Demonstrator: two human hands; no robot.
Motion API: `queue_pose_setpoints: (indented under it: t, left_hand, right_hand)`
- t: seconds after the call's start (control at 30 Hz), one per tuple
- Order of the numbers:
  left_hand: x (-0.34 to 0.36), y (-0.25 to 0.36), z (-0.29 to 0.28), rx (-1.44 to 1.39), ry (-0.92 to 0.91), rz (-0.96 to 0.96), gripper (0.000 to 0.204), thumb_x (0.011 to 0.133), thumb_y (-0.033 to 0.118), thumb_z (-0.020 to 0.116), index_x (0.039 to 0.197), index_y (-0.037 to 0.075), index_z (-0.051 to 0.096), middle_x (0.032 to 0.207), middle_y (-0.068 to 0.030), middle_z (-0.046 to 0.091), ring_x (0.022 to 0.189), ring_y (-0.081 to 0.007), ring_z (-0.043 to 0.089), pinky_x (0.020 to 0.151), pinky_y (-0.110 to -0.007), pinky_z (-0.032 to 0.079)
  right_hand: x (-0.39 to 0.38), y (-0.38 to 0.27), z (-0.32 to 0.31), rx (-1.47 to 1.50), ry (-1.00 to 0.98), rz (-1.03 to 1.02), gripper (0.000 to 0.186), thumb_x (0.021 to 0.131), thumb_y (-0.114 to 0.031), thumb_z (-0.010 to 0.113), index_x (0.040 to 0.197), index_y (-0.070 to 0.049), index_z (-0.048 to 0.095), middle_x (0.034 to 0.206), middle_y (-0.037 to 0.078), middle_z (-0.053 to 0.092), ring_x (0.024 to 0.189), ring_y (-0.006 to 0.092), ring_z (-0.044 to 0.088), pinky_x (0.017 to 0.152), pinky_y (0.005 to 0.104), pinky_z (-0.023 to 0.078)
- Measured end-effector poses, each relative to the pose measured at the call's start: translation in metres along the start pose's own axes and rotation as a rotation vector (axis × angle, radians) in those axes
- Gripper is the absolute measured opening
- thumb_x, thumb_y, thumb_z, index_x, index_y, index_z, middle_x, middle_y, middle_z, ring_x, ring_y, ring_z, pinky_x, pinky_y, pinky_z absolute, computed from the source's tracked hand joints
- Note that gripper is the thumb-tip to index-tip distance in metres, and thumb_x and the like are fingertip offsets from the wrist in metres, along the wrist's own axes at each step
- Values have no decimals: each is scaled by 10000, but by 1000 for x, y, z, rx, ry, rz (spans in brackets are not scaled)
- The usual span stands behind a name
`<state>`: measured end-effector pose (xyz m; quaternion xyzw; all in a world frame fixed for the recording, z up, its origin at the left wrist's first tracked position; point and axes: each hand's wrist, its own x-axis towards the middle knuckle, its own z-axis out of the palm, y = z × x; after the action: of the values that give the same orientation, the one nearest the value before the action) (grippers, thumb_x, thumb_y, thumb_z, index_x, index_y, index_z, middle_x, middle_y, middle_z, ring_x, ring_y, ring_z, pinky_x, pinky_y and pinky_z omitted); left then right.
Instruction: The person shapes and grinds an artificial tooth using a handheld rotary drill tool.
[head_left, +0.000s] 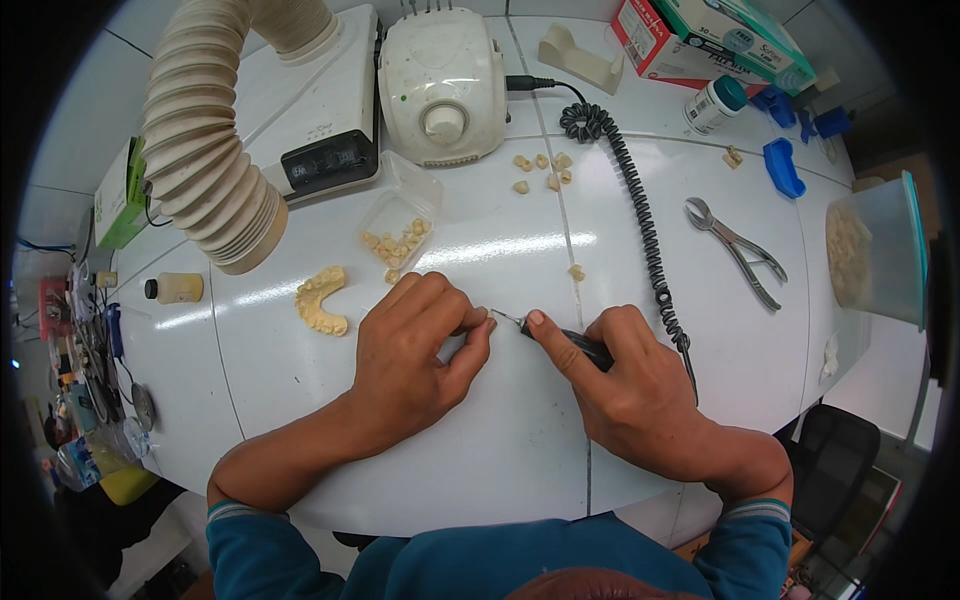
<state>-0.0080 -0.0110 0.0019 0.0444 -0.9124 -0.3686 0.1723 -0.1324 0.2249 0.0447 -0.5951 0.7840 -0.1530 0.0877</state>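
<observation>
My right hand (640,390) grips a black dental handpiece (592,350) with the thumb laid along it. Its thin metal bur (507,317) points left, at the fingertips of my left hand (420,345). Those fingertips are pinched together; whatever is between them is too small and covered to name. Left of that hand lies a cream horseshoe-shaped dental model (318,302). Just beyond it, a clear plastic box (375,215) with its lid up holds several small yellowish tooth-like pieces (398,243). More loose tooth-like pieces (553,181) are scattered farther back.
A white control unit (440,90) stands at the back, with a coiled black cord (640,190) running to the right. A ribbed suction hose (200,150) hangs at left. Pliers-like forceps (737,250), a blue tray (783,168) and a clear tub (878,250) occupy the right side.
</observation>
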Motion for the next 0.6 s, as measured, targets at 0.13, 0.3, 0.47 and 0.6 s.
queue_pose_setpoints:
  t: [0.13,0.3,0.47,0.6]
  left_hand:
    - [0,-1,0,-1,-4,2,160,883,-27,874,878,14,719,817,-95,656,763,-252,636,677,-389,487]
    - [1,1,0,10,-8,0,165,876,-30,874,875,16,715,814,-95,652,763,-255,636,678,-389,488]
    - [1,-1,1,1,3,2,169,868,-34,875,876,19,715,813,-94,651,762,-258,635,678,-389,486]
    - [1,-1,1,0,13,17,163,864,-35,874,889,21,723,820,-94,658,768,-261,642,683,-387,489]
  right_hand:
    - [0,1,0,2,-5,18,777,858,54,722,1627,-38,646,973,121,468,906,270,553,615,327,511]
    - [0,2,0,15,0,14,796,841,60,721,1625,-66,658,973,122,475,888,268,562,608,330,513]
    - [1,2,-2,25,-6,11,790,830,60,722,1610,-58,669,970,120,474,891,264,557,600,323,509]
    - [0,1,-2,24,-12,23,788,829,63,720,1606,-62,673,970,120,474,883,261,554,593,319,510]
